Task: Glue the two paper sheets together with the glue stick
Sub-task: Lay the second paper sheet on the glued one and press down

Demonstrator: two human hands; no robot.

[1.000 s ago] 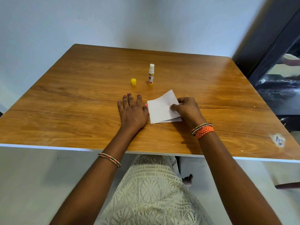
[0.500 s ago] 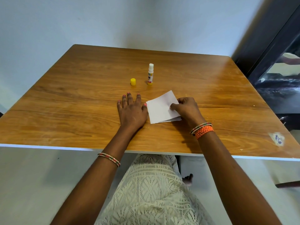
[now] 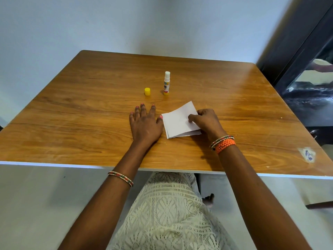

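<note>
Two small white paper sheets (image 3: 177, 120) lie stacked on the wooden table (image 3: 81, 109), the upper one slightly askew over the lower. My right hand (image 3: 207, 121) presses its curled fingers on the right part of the top sheet. My left hand (image 3: 145, 123) lies flat on the table, fingers spread, its thumb touching the papers' left edge. An uncapped glue stick (image 3: 166, 83) stands upright beyond the papers, with its yellow cap (image 3: 147, 91) to its left.
A scrap of tape or sticker (image 3: 308, 155) sits near the table's front right corner. A dark cabinet or frame (image 3: 306, 78) stands to the right of the table. A pale wall is behind it. My lap in white lace shows below the table edge.
Almost nothing has moved. Both hands and the papers keep their places; only the camera view shifts slightly.
</note>
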